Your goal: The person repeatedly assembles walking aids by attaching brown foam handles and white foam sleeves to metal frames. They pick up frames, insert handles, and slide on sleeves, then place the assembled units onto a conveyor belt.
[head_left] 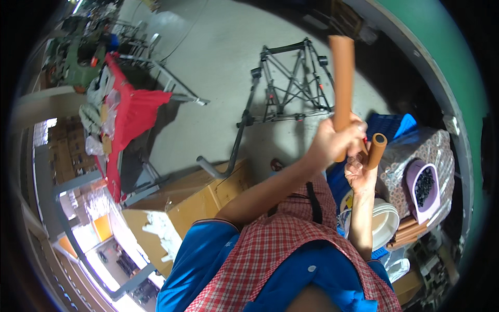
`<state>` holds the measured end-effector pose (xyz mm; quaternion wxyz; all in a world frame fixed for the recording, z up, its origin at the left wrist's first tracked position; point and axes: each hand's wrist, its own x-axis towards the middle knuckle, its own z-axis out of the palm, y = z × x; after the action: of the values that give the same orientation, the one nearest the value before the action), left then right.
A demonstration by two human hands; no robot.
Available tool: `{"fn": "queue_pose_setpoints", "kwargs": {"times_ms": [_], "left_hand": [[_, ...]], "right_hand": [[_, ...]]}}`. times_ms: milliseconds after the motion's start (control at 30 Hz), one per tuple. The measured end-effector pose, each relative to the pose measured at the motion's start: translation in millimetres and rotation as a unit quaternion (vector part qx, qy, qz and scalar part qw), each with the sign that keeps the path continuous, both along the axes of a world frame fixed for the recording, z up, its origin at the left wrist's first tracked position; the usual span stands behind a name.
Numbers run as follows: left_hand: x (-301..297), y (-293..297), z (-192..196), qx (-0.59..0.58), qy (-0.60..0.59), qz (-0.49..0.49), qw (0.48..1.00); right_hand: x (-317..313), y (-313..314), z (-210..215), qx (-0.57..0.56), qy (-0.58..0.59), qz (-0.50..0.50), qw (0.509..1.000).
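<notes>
My left hand (332,139) is closed round the lower part of a long orange-brown tube (342,78), which stands nearly upright and looks like a foam grip. Just right of it and lower, my right hand (360,176) is closed on a shorter-looking orange-brown tube (378,145) with a dark round end facing up. The two hands are close together, and their fingers partly hide what lies between them. A small red spot shows there, too small to name.
A black folding metal frame (296,83) stands on the floor ahead. At right are a lilac scoop-shaped tray (412,182) of small black parts, more brown tubes (413,232), a white bucket (390,221) and a blue crate (387,125). Cardboard boxes (195,203) stand at left.
</notes>
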<state>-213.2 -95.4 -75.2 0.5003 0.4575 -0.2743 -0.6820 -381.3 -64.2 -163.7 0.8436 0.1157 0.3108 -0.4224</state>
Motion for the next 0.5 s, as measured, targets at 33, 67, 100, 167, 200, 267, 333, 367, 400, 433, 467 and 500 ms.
{"fn": "queue_pose_setpoints", "kwargs": {"times_ms": [33, 67, 100, 167, 200, 267, 333, 367, 400, 433, 467, 500], "left_hand": [[31, 10, 12, 0.039, -0.03, 0.002, 0.999], [65, 21, 24, 0.057, -0.148, 0.041, 0.986], [100, 33, 36, 0.025, -0.085, 0.117, 0.989], [165, 57, 66, -0.062, -0.136, 0.244, 0.958], [198, 68, 69, -0.047, -0.057, 0.326, 0.942], [253, 98, 47, -0.057, -0.041, 0.336, 0.939], [262, 113, 30, -0.004, -0.011, 0.373, 0.928], [254, 115, 22, 0.026, 0.02, 0.392, 0.919], [254, 116, 13, 0.024, 0.058, 0.409, 0.911], [255, 116, 7, 0.023, 0.099, 0.413, 0.905], [248, 112, 3, 0.024, 0.113, 0.408, 0.905], [240, 112, 4, 0.025, 0.127, 0.409, 0.903]], "right_hand": [[3, 10, -11, -0.012, -0.032, 0.018, 0.999], [8, 22, -33, -0.05, 0.002, 0.012, 0.999], [16, 33, -59, 0.041, 0.078, -0.016, 0.996], [50, 55, -72, 0.072, 0.101, 0.042, 0.991], [71, 69, -87, 0.044, 0.111, 0.124, 0.985], [130, 86, -69, -0.026, 0.16, 0.265, 0.95], [201, 94, -26, -0.095, 0.203, 0.341, 0.913], [227, 95, -17, -0.123, 0.202, 0.36, 0.902], [250, 95, -13, -0.115, 0.145, 0.342, 0.921], [270, 95, -16, -0.106, 0.09, 0.318, 0.938], [293, 96, -38, -0.08, 0.1, 0.282, 0.951], [312, 100, -54, -0.054, 0.108, 0.251, 0.961]]}}
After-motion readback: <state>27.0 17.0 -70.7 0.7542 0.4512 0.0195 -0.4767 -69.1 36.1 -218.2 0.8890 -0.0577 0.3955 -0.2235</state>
